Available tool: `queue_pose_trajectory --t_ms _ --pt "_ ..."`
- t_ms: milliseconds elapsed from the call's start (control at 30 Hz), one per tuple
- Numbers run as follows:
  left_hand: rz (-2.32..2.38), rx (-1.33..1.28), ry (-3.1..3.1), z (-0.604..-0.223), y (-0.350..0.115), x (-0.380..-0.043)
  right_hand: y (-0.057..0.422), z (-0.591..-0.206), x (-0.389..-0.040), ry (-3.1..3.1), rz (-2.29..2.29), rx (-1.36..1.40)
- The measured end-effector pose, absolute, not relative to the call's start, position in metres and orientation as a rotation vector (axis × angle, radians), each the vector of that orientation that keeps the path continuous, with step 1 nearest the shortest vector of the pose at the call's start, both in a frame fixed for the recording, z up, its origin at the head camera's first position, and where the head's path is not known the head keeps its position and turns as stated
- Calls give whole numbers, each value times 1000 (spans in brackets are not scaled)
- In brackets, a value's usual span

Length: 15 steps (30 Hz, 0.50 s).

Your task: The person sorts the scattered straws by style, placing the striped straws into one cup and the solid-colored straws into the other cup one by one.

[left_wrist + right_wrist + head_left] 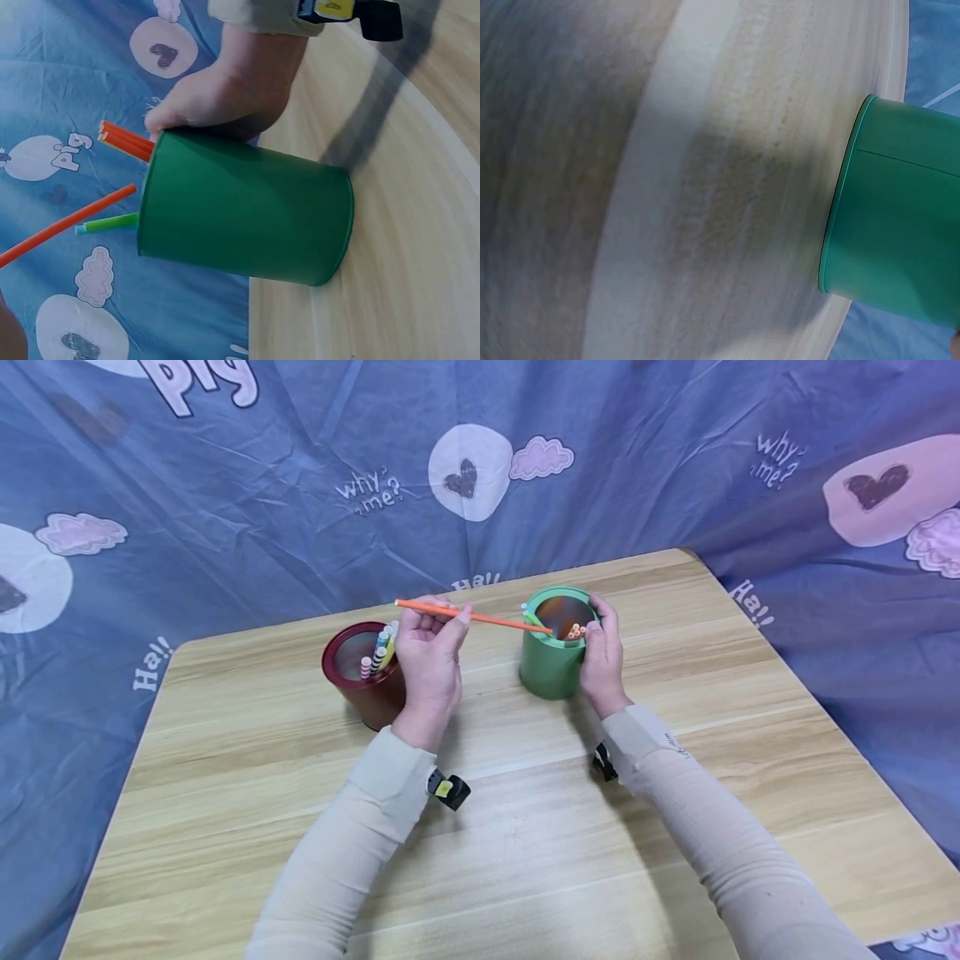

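My left hand (431, 672) pinches a long orange straw (495, 620). In the head view the straw's far end lies over the mouth of a green can (551, 668); in the left wrist view its tip is just outside the rim. My right hand (603, 652) grips the green can by its right side. Several orange straws (126, 141) and a light green straw (112, 223) stick out of that can. Only the can's lower side shows in the right wrist view, with a bit of finger (955, 346) at the edge.
A dark red can (367, 697) stands left of the green one, partly behind my left hand. It holds several striped straws (378, 656) and something yellow. The wooden table (247, 760) ends at a blue printed curtain (300, 527) behind.
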<state>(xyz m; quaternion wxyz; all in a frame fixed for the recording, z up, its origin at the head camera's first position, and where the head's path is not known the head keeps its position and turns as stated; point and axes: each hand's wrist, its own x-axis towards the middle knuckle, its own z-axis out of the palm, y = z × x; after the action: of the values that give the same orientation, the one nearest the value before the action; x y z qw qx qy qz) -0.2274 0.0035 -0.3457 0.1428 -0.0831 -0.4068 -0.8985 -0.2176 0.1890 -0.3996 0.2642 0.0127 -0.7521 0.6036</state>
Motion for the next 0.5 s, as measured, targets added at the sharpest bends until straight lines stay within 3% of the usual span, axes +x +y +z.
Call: queue_pose_trajectory --t_ms 500 --pt "-2232 -285 -1588 -358 11 -226 189 -399 -218 -2024 1641 45"
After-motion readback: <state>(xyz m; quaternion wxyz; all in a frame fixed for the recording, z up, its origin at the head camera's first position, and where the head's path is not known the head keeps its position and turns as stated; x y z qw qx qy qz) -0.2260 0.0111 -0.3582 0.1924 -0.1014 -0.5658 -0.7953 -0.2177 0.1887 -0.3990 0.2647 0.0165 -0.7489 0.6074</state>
